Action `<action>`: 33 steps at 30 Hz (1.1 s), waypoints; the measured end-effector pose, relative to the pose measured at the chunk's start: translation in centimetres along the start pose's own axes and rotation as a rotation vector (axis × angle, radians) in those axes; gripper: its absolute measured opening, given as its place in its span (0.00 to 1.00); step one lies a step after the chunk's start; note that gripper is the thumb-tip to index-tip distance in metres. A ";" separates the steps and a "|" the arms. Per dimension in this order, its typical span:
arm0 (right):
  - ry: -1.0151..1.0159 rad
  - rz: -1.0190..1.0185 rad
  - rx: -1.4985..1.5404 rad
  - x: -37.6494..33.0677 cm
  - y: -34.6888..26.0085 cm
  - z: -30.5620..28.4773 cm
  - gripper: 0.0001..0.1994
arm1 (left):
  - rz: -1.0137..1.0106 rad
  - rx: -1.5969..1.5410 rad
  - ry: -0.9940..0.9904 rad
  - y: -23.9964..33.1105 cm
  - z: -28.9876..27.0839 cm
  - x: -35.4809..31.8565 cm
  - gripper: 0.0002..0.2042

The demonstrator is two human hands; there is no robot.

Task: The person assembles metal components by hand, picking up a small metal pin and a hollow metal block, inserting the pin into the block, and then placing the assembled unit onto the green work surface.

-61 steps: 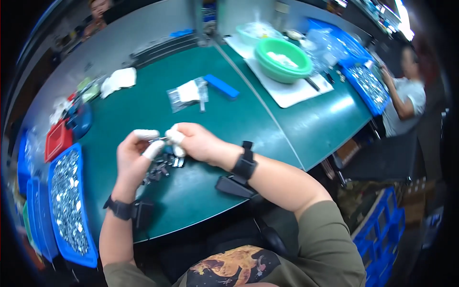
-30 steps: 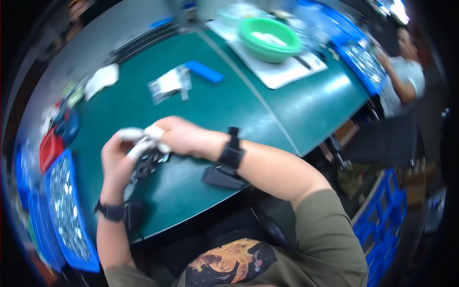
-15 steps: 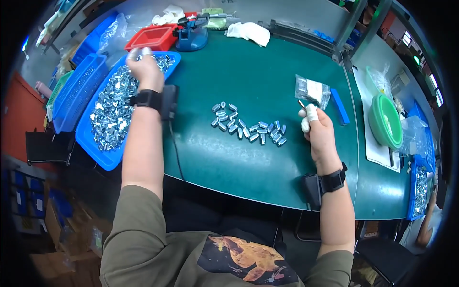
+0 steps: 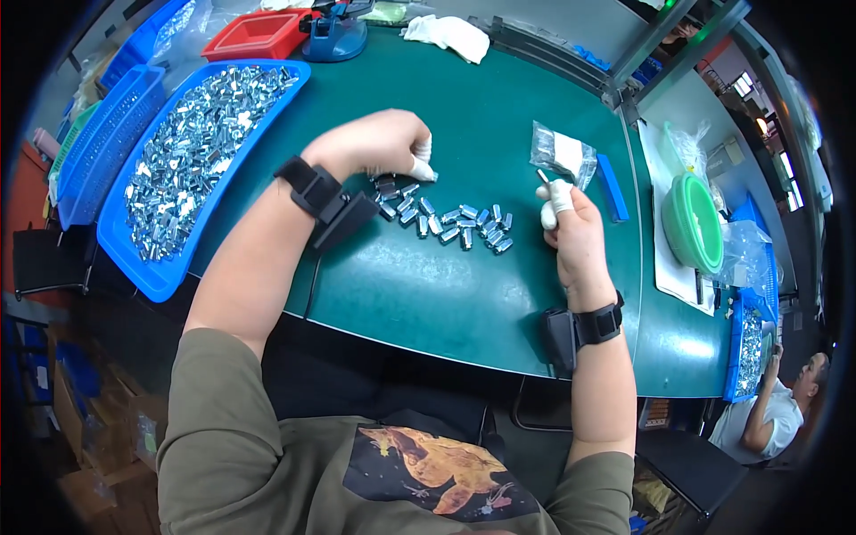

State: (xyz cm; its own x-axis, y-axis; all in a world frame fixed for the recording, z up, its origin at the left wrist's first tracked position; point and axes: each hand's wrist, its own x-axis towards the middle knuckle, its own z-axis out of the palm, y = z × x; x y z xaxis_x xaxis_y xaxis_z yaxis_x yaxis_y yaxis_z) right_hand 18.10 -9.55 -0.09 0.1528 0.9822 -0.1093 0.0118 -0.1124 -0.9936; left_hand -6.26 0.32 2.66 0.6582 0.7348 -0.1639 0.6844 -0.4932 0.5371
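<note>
My left hand [image 4: 388, 144] is bent over the left end of a loose group of shiny long metal nuts [image 4: 448, 234] on the green table [image 4: 446, 312]. White covers wrap its fingertips, which are pinched together with a small metal nut [image 4: 432, 176] showing at their tips. To the right, my right hand [image 4: 578, 234], also with white-covered fingers, is closed on a thin short metal rod [image 4: 541, 177] that sticks up past the thumb. My left hand hides some of the nuts.
A blue tray [image 4: 194, 248] heaped with metal pieces stands at the left, beside a blue basket [image 4: 109, 147] and a red bin [image 4: 254, 36]. Behind my right hand lie a clear bag [image 4: 562, 152] and a blue strip [image 4: 613, 189]. Green bowls [image 4: 694, 223] stand right; a person [image 4: 771, 415] sits beyond.
My left hand has moved right, from above the blue tray to the loose nuts on the table. My right hand still grips the rod. The whole view has shifted slightly.
</note>
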 end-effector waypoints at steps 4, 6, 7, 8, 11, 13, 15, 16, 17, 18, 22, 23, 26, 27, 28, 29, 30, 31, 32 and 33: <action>-0.077 -0.005 0.000 -0.2 0.1 0.3 0.10 | 0.090 -0.092 0.085 1.6 2.0 0.9 0.09; -0.105 -0.005 -0.005 -0.4 0.0 0.4 0.09 | 0.134 -0.153 0.111 1.8 3.0 1.5 0.09; -0.123 -0.018 -0.011 -0.5 -0.1 0.6 0.09 | 0.189 -0.301 0.163 1.7 3.4 1.7 0.08; -0.141 -0.029 -0.016 -0.7 -0.2 0.8 0.08 | 0.241 -0.450 0.212 1.6 3.8 2.0 0.08; -0.160 -0.055 -0.024 -0.7 -0.2 0.8 0.07 | 0.319 -0.665 0.235 2.5 4.5 2.2 0.07; -0.181 -0.084 -0.029 -0.6 0.0 0.7 0.06 | 0.356 -0.793 0.194 3.5 4.7 2.0 0.05; -0.179 -0.105 -0.051 -0.4 0.1 0.6 0.06 | 0.368 -0.825 0.211 4.0 4.7 2.0 0.05; -0.180 -0.128 -0.072 -0.3 0.1 0.7 0.06 | 0.378 -0.853 0.231 4.2 4.7 2.0 0.05; -0.182 -0.152 -0.093 -0.2 0.2 0.7 0.06 | 0.389 -0.882 0.252 4.3 4.8 1.9 0.04; -0.184 -0.151 -0.098 -0.2 0.3 0.6 0.06 | 0.389 -0.886 0.256 4.3 5.0 1.8 0.04; -0.164 -0.263 -0.205 -0.2 0.6 0.4 0.07 | 0.345 -0.827 0.219 4.5 5.2 1.6 0.06; -0.217 -0.171 -0.166 -0.4 0.5 0.3 0.08 | 0.450 -0.718 0.244 4.6 5.4 1.4 0.07; -0.324 0.018 -0.096 -1.0 0.1 0.3 0.09 | 0.649 -0.498 0.302 5.1 5.5 0.9 0.07; -0.314 0.009 -0.054 -1.1 0.1 0.4 0.09 | 0.686 -0.453 0.343 5.2 5.6 0.9 0.07; -0.304 0.002 -0.012 -1.2 0.1 0.6 0.10 | 0.721 -0.409 0.384 5.4 5.7 0.9 0.07; -0.293 -0.003 0.029 -1.2 0.1 0.8 0.10 | 0.755 -0.365 0.425 5.4 5.8 1.0 0.08; -0.299 0.006 0.018 -1.3 -0.1 0.9 0.10 | 0.749 -0.377 0.433 5.6 5.7 0.9 0.08; -0.290 0.024 0.053 -1.4 -0.3 1.0 0.11 | 0.692 -0.473 0.421 5.9 5.4 0.7 0.07; -0.279 0.041 0.088 -1.5 -0.6 1.1 0.11 | 0.636 -0.568 0.407 6.2 5.2 0.6 0.07; -0.267 0.059 0.124 -1.5 -0.7 1.2 0.12 | 0.579 -0.662 0.391 6.2 5.2 0.5 0.07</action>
State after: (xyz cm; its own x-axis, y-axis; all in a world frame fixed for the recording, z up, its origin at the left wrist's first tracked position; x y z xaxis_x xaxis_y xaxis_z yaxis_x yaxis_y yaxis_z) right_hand 16.71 -10.80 0.73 -0.1164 0.9812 -0.1543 -0.1122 -0.1673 -0.9795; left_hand -0.05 -4.75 1.64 0.6050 0.6223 0.4968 -0.1084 -0.5537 0.8256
